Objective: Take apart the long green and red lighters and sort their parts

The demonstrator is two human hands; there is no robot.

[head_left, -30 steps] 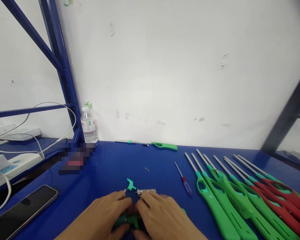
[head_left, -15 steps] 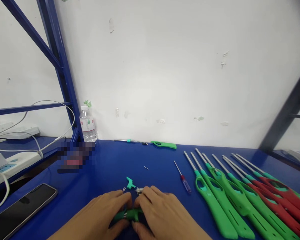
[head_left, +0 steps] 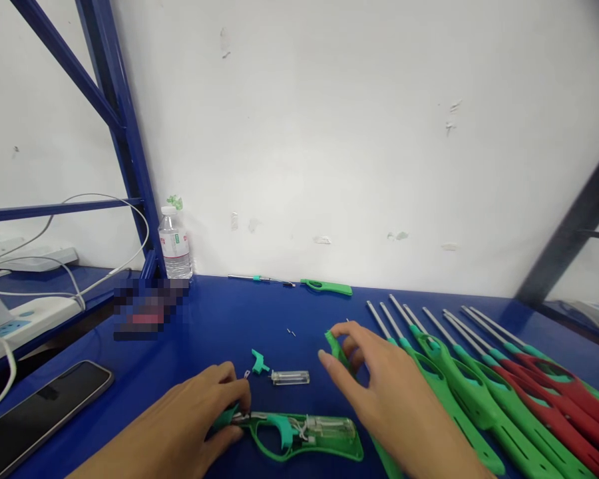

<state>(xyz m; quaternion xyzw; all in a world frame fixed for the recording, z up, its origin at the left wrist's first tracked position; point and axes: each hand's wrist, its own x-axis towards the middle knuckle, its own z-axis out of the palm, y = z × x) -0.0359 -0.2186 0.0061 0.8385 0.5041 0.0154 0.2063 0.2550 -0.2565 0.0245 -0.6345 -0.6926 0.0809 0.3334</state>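
1. Left hand [head_left: 209, 406] pinches the opened green lighter [head_left: 324, 442] at its neck; the body stretches rightward between both hands.
2. Right hand [head_left: 379, 382], curled, grips a green half-shell [head_left: 335, 346] beside it.
3. Beyond lie a clear fuel tank [head_left: 290, 378] and teal plastic piece [head_left: 259, 362].

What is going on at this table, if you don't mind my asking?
A person has an opened green utility lighter on the blue table; their left hand grips its nozzle end. Its clear fuel tank and turquoise trigger lie exposed in the shell. The right hand holds a separate green shell piece off to the right. Beyond the opened lighter lies a loose clear tank, and long-nozzle lighters lie side by side at the right.
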